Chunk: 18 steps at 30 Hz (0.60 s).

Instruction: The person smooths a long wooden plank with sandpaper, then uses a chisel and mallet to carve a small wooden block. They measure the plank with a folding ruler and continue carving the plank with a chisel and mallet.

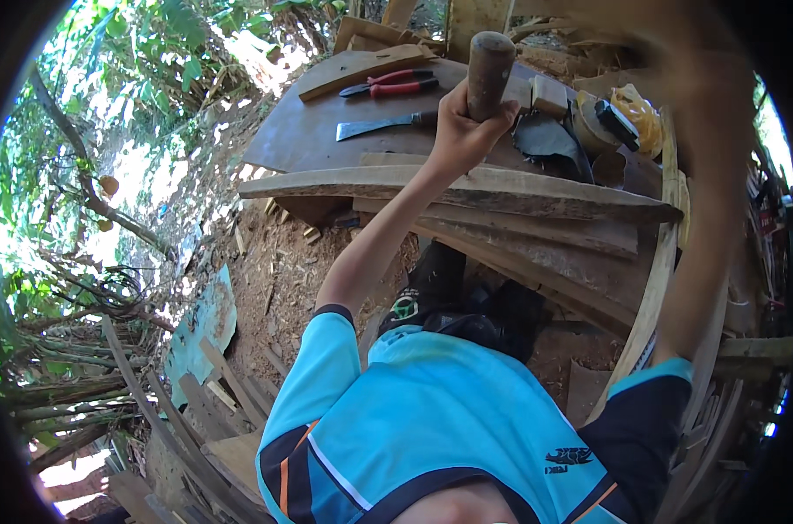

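My left hand (468, 131) is wrapped round a thick wooden tool handle (490, 74), which stands upright with its blunt round end toward me. The tool's lower end is hidden behind my fingers. Just left of that hand lies a flat-bladed chisel (374, 127), its dark handle running toward my knuckles. My right arm is raised high on the right. The right hand (689, 39) is smeared by motion at the top edge, so its fingers cannot be made out. A brown blur extends left from it. Beyond the chisel rest red-handled pliers (392, 86).
A curved wooden plank (466, 188) crosses the front of the brown worktable (291, 131). Wood blocks (549, 94), a dark cloth-like piece (549, 144) and a yellow plastic bag (638, 118) sit on the right. A long board (654, 288) slants beside my right arm. Scrap boards (230, 445) lie lower left.
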{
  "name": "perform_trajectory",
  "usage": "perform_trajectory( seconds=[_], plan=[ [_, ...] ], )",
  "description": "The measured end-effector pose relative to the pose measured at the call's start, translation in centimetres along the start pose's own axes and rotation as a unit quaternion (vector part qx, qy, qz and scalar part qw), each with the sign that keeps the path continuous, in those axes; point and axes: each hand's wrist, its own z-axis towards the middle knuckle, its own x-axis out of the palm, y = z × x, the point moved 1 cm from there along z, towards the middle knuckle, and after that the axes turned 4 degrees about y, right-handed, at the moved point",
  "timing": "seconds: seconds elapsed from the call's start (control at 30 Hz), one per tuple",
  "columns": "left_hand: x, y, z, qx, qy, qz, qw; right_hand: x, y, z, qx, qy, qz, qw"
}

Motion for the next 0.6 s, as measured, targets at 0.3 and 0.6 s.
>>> perform_trajectory(
  seconds=[0.3, 0.6],
  plan=[
    [-0.5, -0.8, -1.7, 0.095, 0.012, 0.088, 0.992, 9.8, -1.4, -11.2, 0.410, -0.135, 0.316, 0.845],
    [-0.3, 0.6, -9.5, 0.321, 0.171, 0.170, 0.916, 18.8, -2.5, -20.5, 0.513, -0.055, 0.353, 0.781]
  ],
)
